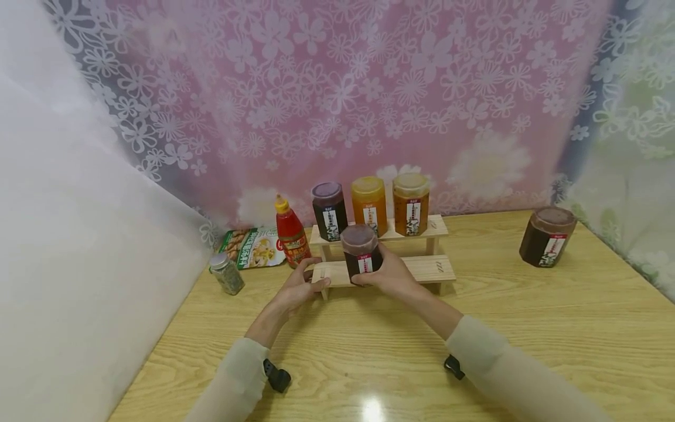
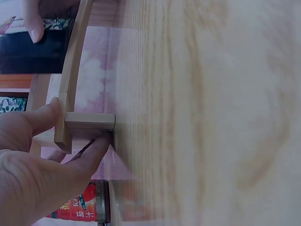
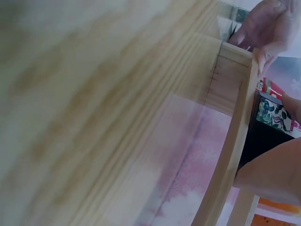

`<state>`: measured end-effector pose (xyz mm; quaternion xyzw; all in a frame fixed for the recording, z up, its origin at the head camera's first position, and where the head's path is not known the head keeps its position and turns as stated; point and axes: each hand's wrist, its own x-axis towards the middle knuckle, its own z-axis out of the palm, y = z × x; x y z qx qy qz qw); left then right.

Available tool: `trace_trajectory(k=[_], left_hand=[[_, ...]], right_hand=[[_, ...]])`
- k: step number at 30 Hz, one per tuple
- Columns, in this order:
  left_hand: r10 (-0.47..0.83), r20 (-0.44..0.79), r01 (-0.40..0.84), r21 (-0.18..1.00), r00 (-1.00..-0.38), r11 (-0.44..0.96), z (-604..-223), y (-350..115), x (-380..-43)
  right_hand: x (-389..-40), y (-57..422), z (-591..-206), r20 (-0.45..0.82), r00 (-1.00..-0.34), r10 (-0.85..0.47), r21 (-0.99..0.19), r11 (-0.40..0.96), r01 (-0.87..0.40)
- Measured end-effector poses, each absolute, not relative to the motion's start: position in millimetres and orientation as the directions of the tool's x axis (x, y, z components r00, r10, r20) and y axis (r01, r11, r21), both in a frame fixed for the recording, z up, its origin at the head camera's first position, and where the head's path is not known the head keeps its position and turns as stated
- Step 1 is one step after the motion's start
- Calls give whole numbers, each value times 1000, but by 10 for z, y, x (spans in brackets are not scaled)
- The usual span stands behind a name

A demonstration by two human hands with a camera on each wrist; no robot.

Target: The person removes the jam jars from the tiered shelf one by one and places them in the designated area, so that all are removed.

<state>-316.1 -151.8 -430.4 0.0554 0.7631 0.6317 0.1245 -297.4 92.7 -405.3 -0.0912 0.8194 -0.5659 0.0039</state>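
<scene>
A dark jam jar (image 1: 360,252) with a purplish lid is at the lower step of a two-step wooden rack (image 1: 432,268). My right hand (image 1: 391,273) grips this jar, thumb across its front. In the right wrist view the base of the dark jar (image 3: 263,137) is right at the step's board. My left hand (image 1: 299,288) holds the left end of the lower step, and in the left wrist view the thumb lies on the board while fingers reach around the leg (image 2: 89,120). On the upper step stand a dark jar (image 1: 329,214), an orange jar (image 1: 369,205) and an amber jar (image 1: 411,205).
A red ketchup bottle (image 1: 292,237) with a yellow cap stands just left of the rack. Beside it are a green food packet (image 1: 255,247) and a small spice jar (image 1: 227,274). Another dark jar (image 1: 547,237) stands far right on the wooden table (image 1: 495,299). A floral curtain (image 1: 343,105) hangs behind.
</scene>
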Motion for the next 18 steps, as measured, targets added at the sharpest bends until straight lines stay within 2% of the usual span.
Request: trace_trajectory(k=[8,18], left_hand=[[223,-121,-83,981,-967,175,-4326,-1517,-3166],[231,-121,-81,981,-966,174,-4327,-1505,-3170]], right_hand=[[-2849,1155,-3998,33,-981,-190,-951,295,-89],[-2741,1590,-3932,45,-978,-204,-959,265,-99]])
